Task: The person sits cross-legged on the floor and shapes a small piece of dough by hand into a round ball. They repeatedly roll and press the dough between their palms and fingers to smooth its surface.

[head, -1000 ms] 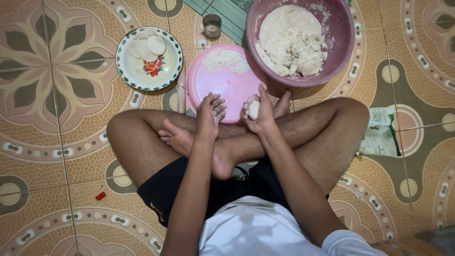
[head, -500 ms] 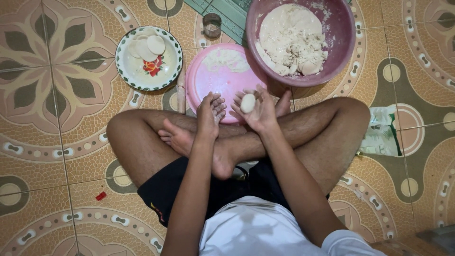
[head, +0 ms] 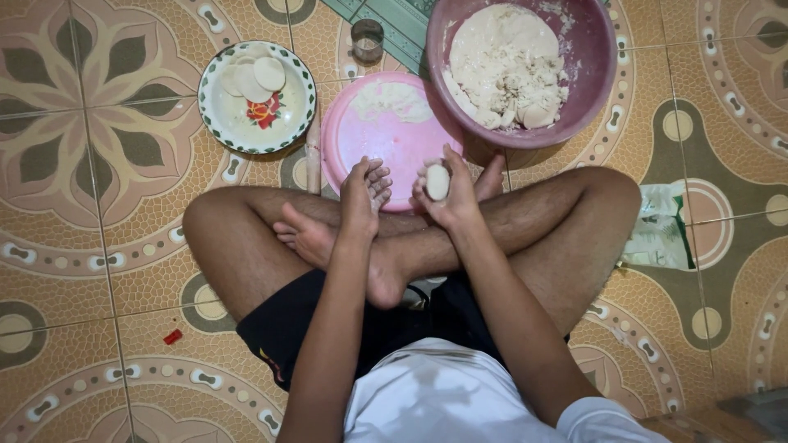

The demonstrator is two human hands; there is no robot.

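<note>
I sit cross-legged on a patterned tiled floor. My right hand holds a small white dough ball in its upturned palm, just in front of my shins. My left hand hovers beside it, fingers together and floury, holding nothing. Both hands are over the near edge of a round pink board smeared with flour. Behind it on the right stands a large maroon bowl full of white dough.
A flowered plate with flat round dough discs lies at the left. A small metal cup stands at the back. A wooden rolling pin lies beside the board. A plastic bag lies at right.
My right hand has turned palm up, so the dough ball now shows plainly in it. The left hand has barely moved.
</note>
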